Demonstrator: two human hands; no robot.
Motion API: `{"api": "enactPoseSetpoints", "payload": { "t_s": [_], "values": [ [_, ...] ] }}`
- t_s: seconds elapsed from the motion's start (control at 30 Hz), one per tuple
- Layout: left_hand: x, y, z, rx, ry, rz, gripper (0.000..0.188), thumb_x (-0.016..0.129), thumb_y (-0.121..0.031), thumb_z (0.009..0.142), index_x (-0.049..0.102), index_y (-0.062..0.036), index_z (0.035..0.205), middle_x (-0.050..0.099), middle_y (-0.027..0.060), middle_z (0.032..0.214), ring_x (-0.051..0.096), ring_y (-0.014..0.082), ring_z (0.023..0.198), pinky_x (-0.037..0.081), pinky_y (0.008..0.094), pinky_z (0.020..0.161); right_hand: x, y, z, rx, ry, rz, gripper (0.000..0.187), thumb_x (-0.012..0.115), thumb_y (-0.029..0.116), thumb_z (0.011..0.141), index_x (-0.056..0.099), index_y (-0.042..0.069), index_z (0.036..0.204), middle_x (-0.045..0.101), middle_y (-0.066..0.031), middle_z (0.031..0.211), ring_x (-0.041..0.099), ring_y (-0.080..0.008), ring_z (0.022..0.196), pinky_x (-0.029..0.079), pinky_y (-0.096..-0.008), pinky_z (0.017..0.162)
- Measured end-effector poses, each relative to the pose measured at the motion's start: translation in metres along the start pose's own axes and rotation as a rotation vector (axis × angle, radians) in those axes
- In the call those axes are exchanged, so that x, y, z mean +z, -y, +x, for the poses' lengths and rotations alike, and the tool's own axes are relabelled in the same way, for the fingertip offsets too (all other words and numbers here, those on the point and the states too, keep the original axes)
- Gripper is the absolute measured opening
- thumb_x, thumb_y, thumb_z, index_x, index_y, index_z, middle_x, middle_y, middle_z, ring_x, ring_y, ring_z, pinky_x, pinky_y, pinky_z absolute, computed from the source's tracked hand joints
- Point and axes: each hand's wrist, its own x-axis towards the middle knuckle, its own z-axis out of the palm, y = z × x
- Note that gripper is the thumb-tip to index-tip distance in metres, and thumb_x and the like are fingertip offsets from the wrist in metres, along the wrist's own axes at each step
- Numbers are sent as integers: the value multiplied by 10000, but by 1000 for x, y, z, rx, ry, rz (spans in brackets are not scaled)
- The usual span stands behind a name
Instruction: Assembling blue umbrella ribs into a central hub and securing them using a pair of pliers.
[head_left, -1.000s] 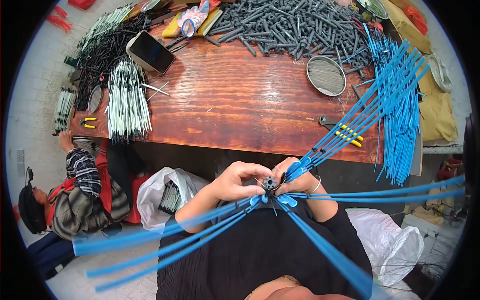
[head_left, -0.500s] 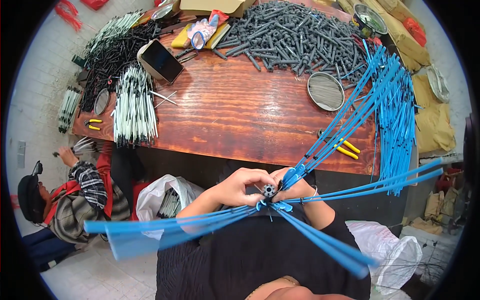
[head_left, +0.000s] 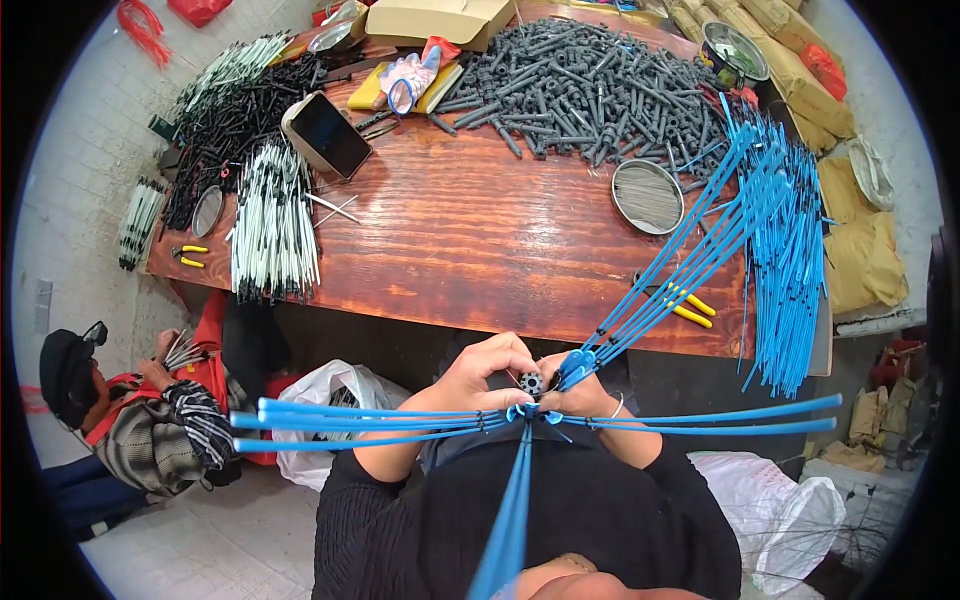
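Hub, a small dark toothed part, sits between both hands just in front of the person's chest, below the near edge of the wooden table. It is held close to the body, probably so that the long blue rods can fan outward without striking the table top.

Left hand curls around the hub from the left, with fingertips pinching at its rim. Right hand closes on it from the right, thumb and fingers pressed on the flattened blue rod ends gathered there. Both hands are shut on the assembly; neither is spread.

Rods radiate from the hub in four groups: one bundle to the left, one to the right, one down over the black shirt, and one slanting up and right over the table. The ends meet at the hub like spokes, so the grip at the centre appears to control the whole assembly.

Supplies lie within reach on the table: a heap of grey plastic tubes, a stock of loose blue rods hanging over the right edge, a bundle of white rods, black rods, a round sieve, yellow-handled pliers and a phone propped up at the left.

A second person sits low at the left, hands holding thin rods.
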Motion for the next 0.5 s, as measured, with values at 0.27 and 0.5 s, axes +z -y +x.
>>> {"api": "enactPoseSetpoints", "payload": {
  "t_s": [0.27,0.5],
  "values": [
    [-2,-1,1,-95,78,-57,269,738,-94,719,614,5,937,576,95,880,546,175,755,458,278,643,1,-7,-2,-42,-16,7,276,824,119,651,559,43,672,542,2,642,501,-79,614,394,-235,568],
    [-7,-11,10,-131,168,-32,286,763,-55,677,610,21,907,609,115,868,585,197,785,476,288,674,-3,-10,0,-19,49,6,262,814,125,666,567,43,687,563,5,677,512,-73,633,403,-235,582]
  ]
}}
